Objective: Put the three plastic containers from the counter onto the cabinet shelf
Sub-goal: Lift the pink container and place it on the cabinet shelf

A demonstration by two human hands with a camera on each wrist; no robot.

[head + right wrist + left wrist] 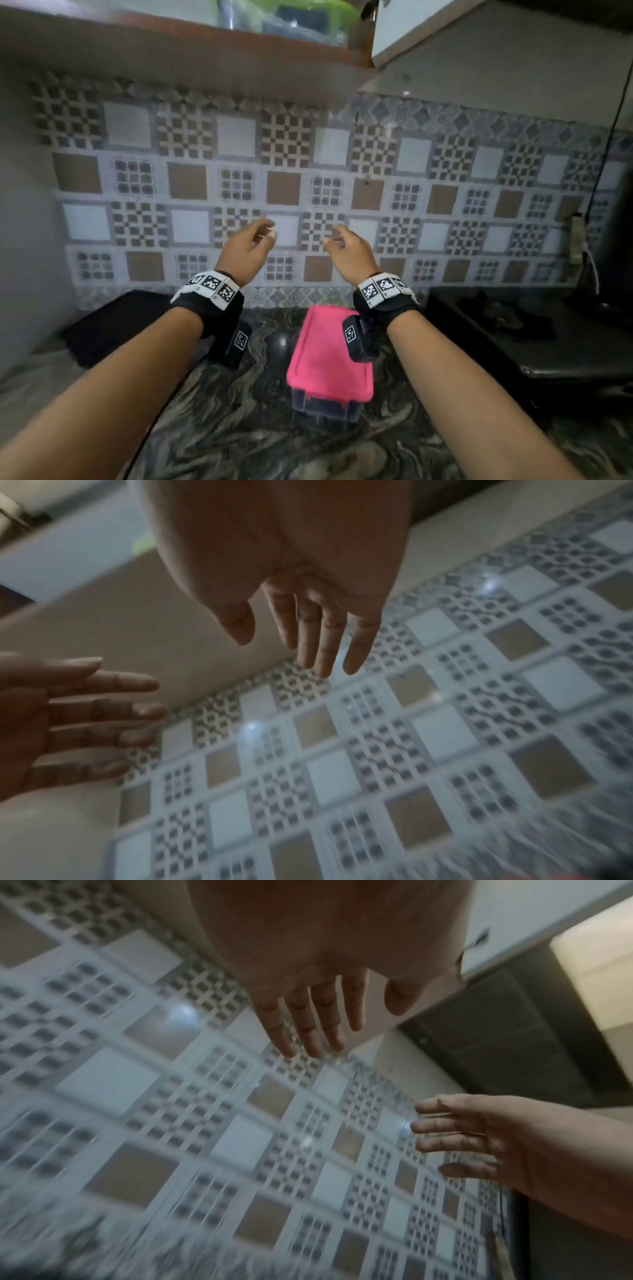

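A clear plastic container with a pink lid (329, 356) stands on the marbled counter (239, 428), below and between my wrists. A green-lidded container (291, 17) sits on the cabinet shelf (171, 44) at the top of the head view. My left hand (251, 245) and right hand (344, 248) hang in the air in front of the tiled wall, above the counter, fingers relaxed and holding nothing. In the left wrist view, the left hand (325, 1010) has straight fingers, with the right hand (479, 1139) beside it. The right wrist view shows the right hand (308, 626) and the left hand (68, 718), both empty.
A dark flat object (113, 325) lies at the counter's left. A black stove (513, 335) takes up the right side. A white open cabinet door (411, 31) hangs at the upper right. A dark cable (609, 137) runs down the right wall.
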